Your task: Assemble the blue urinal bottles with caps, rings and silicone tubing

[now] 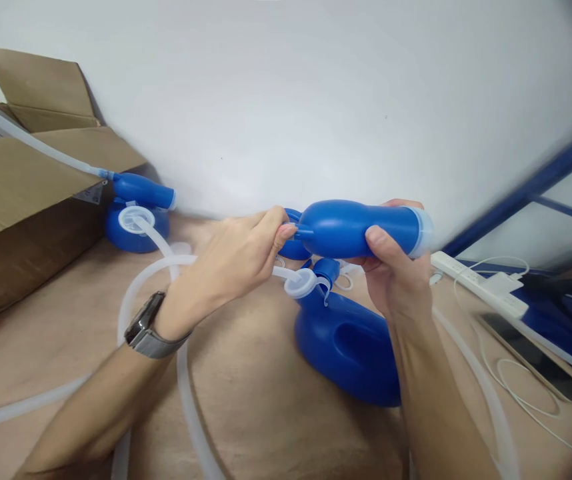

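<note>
My right hand [395, 267] is wrapped round a blue plastic funnel piece [353, 228] with a clear rim, held level above the table. My left hand [246, 257], with a watch on its wrist, pinches the narrow end of that piece where a translucent white tube [186, 373] meets it. Just below lies a blue plastic bottle with a handle [346, 343] and a white cap [302, 283] hanging by its neck. The tube loops across the table under my left arm.
A second blue bottle [136, 230] with a blue funnel piece [143, 190] and tube stands at the back left beside an open cardboard box [21, 180]. At right lie a white power strip [481, 283], a phone [531, 357], white cables and a blue metal frame [531, 190].
</note>
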Demonstrator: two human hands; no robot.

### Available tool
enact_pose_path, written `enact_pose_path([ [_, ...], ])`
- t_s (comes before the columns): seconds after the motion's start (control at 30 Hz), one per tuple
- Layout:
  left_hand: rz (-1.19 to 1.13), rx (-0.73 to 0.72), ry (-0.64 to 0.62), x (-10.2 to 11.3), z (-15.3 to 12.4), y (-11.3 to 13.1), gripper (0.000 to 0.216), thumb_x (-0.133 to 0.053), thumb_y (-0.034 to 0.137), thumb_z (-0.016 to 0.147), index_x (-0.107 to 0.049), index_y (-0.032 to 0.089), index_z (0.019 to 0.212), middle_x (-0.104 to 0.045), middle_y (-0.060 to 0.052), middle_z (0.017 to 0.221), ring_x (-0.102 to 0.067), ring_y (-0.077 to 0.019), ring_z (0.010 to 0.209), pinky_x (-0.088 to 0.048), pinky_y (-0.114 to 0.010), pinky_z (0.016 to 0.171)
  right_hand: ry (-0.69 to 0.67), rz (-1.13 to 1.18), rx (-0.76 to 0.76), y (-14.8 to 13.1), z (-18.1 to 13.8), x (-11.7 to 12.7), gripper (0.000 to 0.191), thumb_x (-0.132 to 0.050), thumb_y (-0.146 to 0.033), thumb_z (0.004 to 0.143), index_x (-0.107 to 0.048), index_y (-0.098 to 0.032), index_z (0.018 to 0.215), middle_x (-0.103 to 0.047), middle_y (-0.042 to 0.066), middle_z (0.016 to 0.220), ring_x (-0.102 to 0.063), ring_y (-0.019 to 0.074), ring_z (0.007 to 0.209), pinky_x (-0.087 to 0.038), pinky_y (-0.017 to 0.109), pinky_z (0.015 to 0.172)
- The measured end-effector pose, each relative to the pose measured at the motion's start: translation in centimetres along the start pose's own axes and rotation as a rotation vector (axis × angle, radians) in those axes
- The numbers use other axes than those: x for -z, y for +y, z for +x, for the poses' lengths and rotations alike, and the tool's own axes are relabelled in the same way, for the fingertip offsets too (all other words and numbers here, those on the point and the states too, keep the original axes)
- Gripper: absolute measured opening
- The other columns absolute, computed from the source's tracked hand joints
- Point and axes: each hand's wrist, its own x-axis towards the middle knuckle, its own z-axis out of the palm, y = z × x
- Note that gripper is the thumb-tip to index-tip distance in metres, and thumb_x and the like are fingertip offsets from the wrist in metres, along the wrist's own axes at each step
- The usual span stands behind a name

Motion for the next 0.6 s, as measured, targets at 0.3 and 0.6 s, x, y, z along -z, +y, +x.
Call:
enact_pose_path([
  [0.3,-0.34,0.074,-0.022,0.2,1.1,0.0,0.046,-0.029,0.041,0.114,-0.045,0.023,0.075,-0.054,0.001,0.062,-0.048,-0.0147,0.053,-0.034,-0.031,0.057,-0.098,-0.098,0.158,0.8,0.3,0.7,0.058,-0.093,-0.042,0.073,-0.056,-0.032,0.117,-0.071,0.003,0.12,-0.069,0.0287,0.117,-0.062,0.05,0.096],
  [0.6,-0.456,0.272,-0.124,-0.2,1.4,-0.2,0.052,-0.033,0.042,0.109,-0.035,0.023,0.061,-0.042,0.003,0.053,-0.038,-0.0124,0.05,-0.028,-0.031,0.053,-0.212,-0.292,0.534,-1.2,-0.2,0.0,0.053,-0.096,-0.036,0.071,-0.061,-0.035,0.111,-0.064,0.004,0.123,-0.064,0.0369,0.128,-0.05,0.065,0.113],
])
